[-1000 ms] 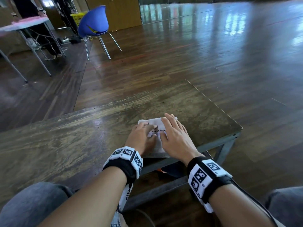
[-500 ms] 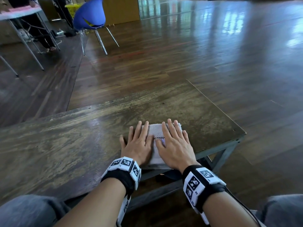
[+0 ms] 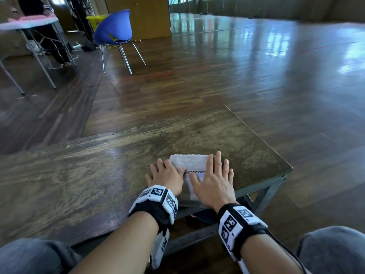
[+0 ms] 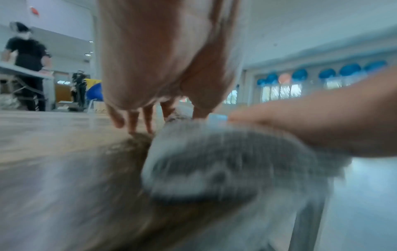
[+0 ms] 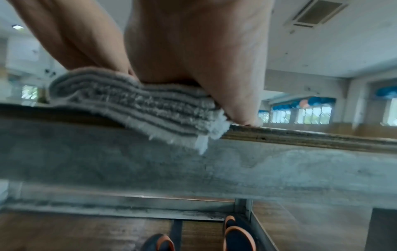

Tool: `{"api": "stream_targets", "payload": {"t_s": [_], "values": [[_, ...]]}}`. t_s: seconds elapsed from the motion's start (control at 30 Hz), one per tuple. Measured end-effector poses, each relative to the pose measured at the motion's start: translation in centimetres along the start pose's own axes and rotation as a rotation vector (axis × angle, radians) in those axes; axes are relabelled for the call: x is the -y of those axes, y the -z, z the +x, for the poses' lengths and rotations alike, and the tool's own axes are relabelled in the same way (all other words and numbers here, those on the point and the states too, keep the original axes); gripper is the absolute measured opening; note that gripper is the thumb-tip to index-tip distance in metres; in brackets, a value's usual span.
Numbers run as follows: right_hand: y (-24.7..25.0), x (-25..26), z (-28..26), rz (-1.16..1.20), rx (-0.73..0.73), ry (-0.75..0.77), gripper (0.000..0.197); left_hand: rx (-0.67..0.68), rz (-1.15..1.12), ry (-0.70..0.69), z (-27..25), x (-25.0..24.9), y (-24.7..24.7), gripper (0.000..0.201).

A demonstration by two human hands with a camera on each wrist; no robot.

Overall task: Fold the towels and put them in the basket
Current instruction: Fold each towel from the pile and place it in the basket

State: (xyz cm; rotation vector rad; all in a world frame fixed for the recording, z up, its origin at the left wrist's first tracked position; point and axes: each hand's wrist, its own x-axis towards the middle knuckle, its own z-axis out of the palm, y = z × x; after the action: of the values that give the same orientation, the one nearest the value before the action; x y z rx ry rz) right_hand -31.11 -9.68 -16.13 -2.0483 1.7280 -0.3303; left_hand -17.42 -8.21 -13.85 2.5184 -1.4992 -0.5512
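The folded towel (image 3: 190,165) lay at the near edge of the wooden table (image 3: 98,175), towards its right end, and its near layers hung slightly over that edge in the right wrist view. The table's right edge and corner stood just right of the towel; a broad stretch of bare tabletop ran to the left, and open wooden floor (image 3: 237,86) spread beyond the far edge. A blue chair (image 3: 114,28) and another table (image 3: 29,24) stood far to the left.

The left hand (image 3: 167,176) lay flat with straight fingers on the towel's left border, partly on the tabletop. The right hand (image 3: 214,182) pressed flat, fingers straight and spread, on the towel's right part.

Half a second earlier both hands lay closer together over the towel's middle; they had since slid apart, baring more cloth between them.

The wristbands (image 3: 158,196) carried black-and-white square markers; no readable writing showed.
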Motion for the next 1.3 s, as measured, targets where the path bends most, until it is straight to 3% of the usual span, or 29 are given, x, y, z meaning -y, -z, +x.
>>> {"api": "stream_targets", "payload": {"t_s": [0.07, 0.17, 0.27, 0.43, 0.53, 0.63, 0.77, 0.93, 1.07, 1.2, 1.3], "values": [[0.4, 0.5, -0.2, 0.049, 0.059, -0.013, 0.090, -0.019, -0.042, -0.005, 0.1, -0.7, 1.5, 0.055], [2.1, 1.8, -0.3, 0.224, 0.138, -0.081, 0.085, 0.019, -0.357, -0.039, 0.1, -0.8, 4.5, 0.037], [4.6, 3.8, -0.4, 0.427, 0.233, -0.132, 0.087, 0.018, -0.440, -0.174, -0.9, -0.4, 8.1, 0.033], [8.6, 9.2, -2.3, 0.814, 0.246, -0.010, 0.088, -0.060, -0.650, -0.272, -3.8, 1.8, 16.4, 0.021], [10.4, 13.4, -3.6, 0.954, 0.188, 0.055, 0.081, -0.121, -0.738, -0.282, -6.4, 4.7, 21.6, 0.029], [11.6, 18.6, -4.9, 1.032, 0.164, 0.109, 0.057, -0.165, -0.878, -0.262, -9.7, 8.2, 25.8, 0.046], [11.8, 26.6, -7.5, 0.909, 0.124, 0.304, 0.047, -0.315, -1.095, -0.197, -13.6, 15.3, 29.5, 0.022], [9.8, 37.0, -13.1, 0.742, 0.250, 0.517, 0.045, -0.572, -1.197, -0.072, -19.1, 25.9, 31.4, 0.030], [4.9, 43.5, -18.7, 0.570, 0.374, 0.734, 0.046, -0.720, -1.248, 0.086, -23.8, 34.9, 30.3, 0.028], [-2.9, 46.8, -22.6, 0.438, 0.491, 0.785, 0.046, -0.710, -1.204, 0.309, -27.5, 42.7, 26.6, 0.045], [-10.1, 46.6, -24.4, 0.297, 0.626, 0.750, 0.071, -0.545, -1.135, 0.417, -29.0, 47.5, 21.8, 0.035]]}}
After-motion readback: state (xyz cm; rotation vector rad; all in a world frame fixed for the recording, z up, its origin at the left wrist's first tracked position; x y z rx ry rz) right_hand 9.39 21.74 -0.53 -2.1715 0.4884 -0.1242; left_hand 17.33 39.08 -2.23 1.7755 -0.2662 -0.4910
